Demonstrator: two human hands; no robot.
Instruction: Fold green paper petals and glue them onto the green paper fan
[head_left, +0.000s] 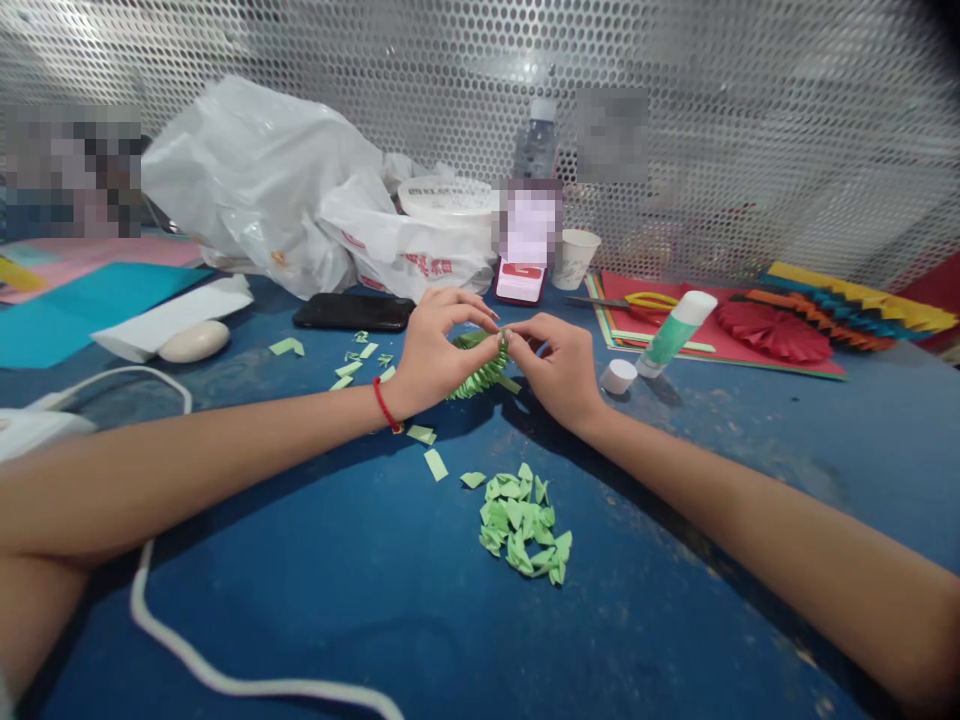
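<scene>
Roughly left to right: black phone (352, 312); loose green paper units (360, 362); left hand (435, 350), fingertips pinching the folded-paper chain (474, 368), held between both hands above the blue table (675, 520); right hand (551, 365), fingers gripping its end; glue stick (673, 335). Chain: likely light, fragile, loosely interlocked; take gently by the end.

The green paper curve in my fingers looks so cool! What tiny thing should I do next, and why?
Probably press the end of the folded green paper band together a little more firmly. Your left hand and right hand are both pinching right at that end, so it seems to be the spot that needs holding. The pile of loose green folded pieces can likely wait.
</scene>
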